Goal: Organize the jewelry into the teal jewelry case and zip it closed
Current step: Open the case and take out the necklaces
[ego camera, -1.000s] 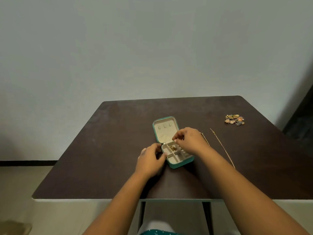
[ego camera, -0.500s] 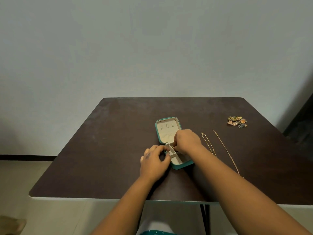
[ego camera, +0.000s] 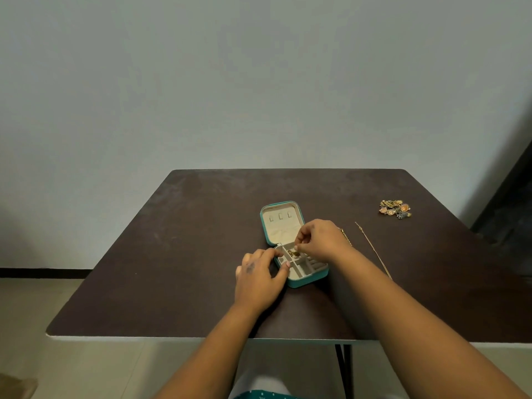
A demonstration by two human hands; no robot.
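Note:
The teal jewelry case (ego camera: pixel 309 279) lies open in the middle of the dark table (ego camera: pixel 178 254), its cream lid (ego camera: pixel 280 226) flat behind it. A small gold piece (ego camera: pixel 293 253) sits in a back compartment. My left hand (ego camera: pixel 257 279) grips the case's left edge, thumb on the rim. My right hand (ego camera: pixel 321 239) hovers over the compartments with fingertips pinched at the gold piece. A thin gold chain (ego camera: pixel 374 250) lies to the right; another chain (ego camera: pixel 345 237) shows partly behind my right wrist. A pile of colourful charms (ego camera: pixel 395 209) lies far right.
The table's front edge (ego camera: pixel 201 338) runs just below my forearms. A black table leg (ego camera: pixel 344 367) stands under it. A plain wall rises behind the table.
My right hand has lifted slightly, uncovering the gold piece in the compartment. My left hand has kept its hold on the case's left edge.

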